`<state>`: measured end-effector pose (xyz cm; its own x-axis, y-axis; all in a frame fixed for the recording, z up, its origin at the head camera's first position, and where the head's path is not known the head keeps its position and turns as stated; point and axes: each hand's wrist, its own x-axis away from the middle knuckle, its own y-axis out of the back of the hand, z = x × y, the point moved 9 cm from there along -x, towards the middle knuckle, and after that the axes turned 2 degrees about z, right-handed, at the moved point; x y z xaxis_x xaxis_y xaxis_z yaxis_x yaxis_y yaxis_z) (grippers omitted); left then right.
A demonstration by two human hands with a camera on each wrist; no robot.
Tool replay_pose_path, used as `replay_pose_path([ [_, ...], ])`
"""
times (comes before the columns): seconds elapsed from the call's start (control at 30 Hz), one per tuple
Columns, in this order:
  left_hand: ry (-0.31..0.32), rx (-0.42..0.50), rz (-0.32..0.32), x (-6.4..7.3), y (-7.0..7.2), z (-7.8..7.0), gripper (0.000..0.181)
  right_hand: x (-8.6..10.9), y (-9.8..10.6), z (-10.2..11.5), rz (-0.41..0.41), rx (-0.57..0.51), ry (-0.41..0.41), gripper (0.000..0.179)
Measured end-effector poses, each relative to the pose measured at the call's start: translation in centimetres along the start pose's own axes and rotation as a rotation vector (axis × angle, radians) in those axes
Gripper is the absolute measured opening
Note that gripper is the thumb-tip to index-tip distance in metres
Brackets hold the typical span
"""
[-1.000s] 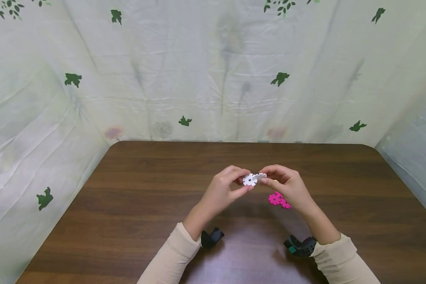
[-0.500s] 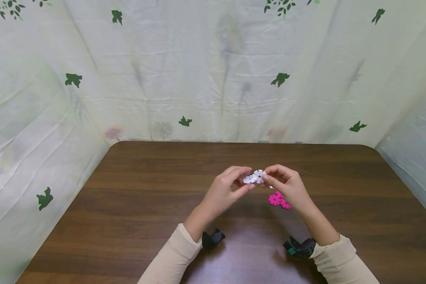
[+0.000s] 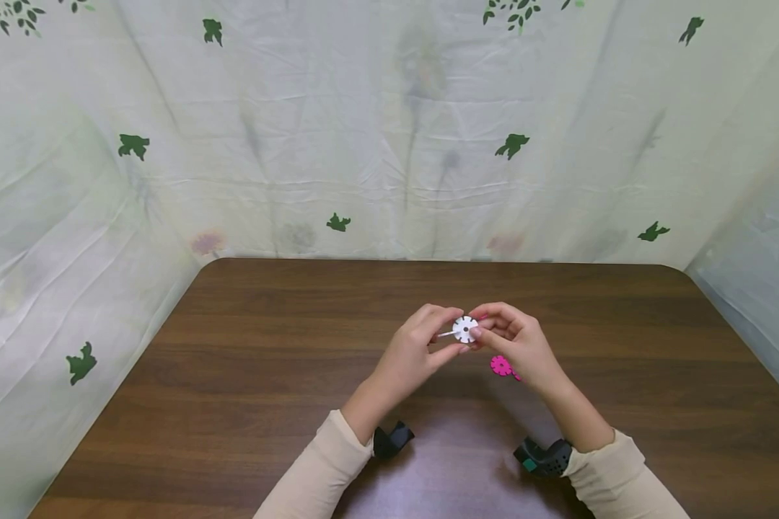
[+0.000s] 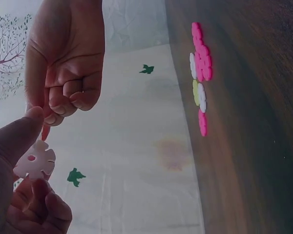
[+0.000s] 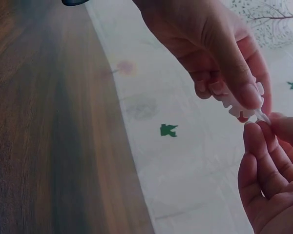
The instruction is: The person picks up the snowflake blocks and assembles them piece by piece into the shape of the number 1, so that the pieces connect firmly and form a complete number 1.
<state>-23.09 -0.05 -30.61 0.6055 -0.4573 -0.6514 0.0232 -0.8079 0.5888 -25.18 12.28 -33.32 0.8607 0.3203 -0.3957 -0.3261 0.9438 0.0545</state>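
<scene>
Two white notched snowflake discs are held joined between both hands, above the table. In the head view one white disc (image 3: 465, 329) faces the camera, while the other white disc (image 3: 446, 334) appears nearly edge-on at its left. My left hand (image 3: 413, 342) pinches the edge-on disc between thumb and fingers. On the other side my right hand (image 3: 521, 342) pinches the facing disc, thumb over its edge. The left wrist view shows the notches and centre hole of a white disc (image 4: 36, 161) against the left fingers. In the right wrist view the two hands' fingertips meet around the discs.
Pink discs (image 3: 501, 365) lie on the brown table (image 3: 266, 375), partly hidden behind the right hand in the head view. The left wrist view shows more there: pink pieces (image 4: 203, 63), a yellow-green disc (image 4: 195, 91) and white discs (image 4: 201, 97). A pale curtain (image 3: 389, 144) surrounds the table.
The white discs have turned in the fingers, so the right one now faces the camera and the left one is edge-on. My right hand has shifted slightly left, closer to the left hand.
</scene>
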Motion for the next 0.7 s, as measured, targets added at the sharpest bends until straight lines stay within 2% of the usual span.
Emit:
replay_pose_path([
  [0.33,0.019,-0.045,-0.014,0.2,0.4,0.2,0.034,0.0,-0.8,0.5,0.013,0.021,0.014,0.02],
  [0.5,0.024,-0.06,-0.018,0.2,0.5,0.4,0.034,0.1,-0.3,0.7,-0.016,0.107,0.005,0.023],
  [0.7,0.036,-0.08,-0.023,0.0,0.9,0.5,0.036,0.5,0.6,1.8,-0.026,0.229,0.066,0.031],
])
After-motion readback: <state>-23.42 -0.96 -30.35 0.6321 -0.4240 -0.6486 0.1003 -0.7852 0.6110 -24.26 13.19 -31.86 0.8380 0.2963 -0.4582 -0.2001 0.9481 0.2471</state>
